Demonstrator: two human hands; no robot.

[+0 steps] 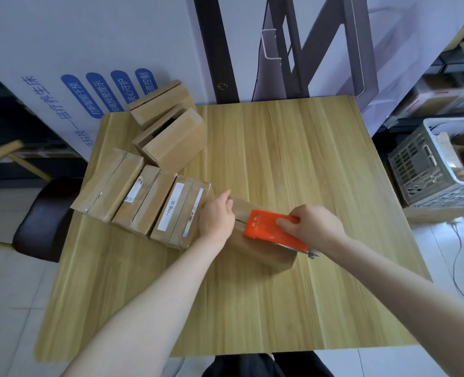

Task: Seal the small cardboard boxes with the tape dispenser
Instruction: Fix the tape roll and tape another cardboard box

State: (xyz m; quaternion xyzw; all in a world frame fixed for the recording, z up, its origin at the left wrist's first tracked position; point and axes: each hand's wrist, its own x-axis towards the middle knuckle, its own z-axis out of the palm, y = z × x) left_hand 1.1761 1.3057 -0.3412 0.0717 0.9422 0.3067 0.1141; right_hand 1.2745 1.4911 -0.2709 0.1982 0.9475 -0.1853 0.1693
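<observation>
Cardboard, brown: one small cardboard box [262,254] lies near the middle of your light wood-grain table [280,159], long side running from far left to near right. Your left hand [216,216] holds its far end, fingers curled over the edge and close together. Your right hand [316,227] grips the orange plastic tape dispenser [269,229], fingers wrapped round it with one lying along the orange plate; the dispenser rests on the box top, its metal end jutting past the box's near right corner. Just left of the held box, a row of three flat brown cardboard boxes [143,197] stands side by side and touching, taped, two bearing white labels. Behind that row, at the table's far left, two more brown cardboard boxes [173,140] sit together, one showing a dark gap at its flaps. Off the table: grey slotted plastic crate [426,170] to your right, dark round stool [43,219] to your left.
</observation>
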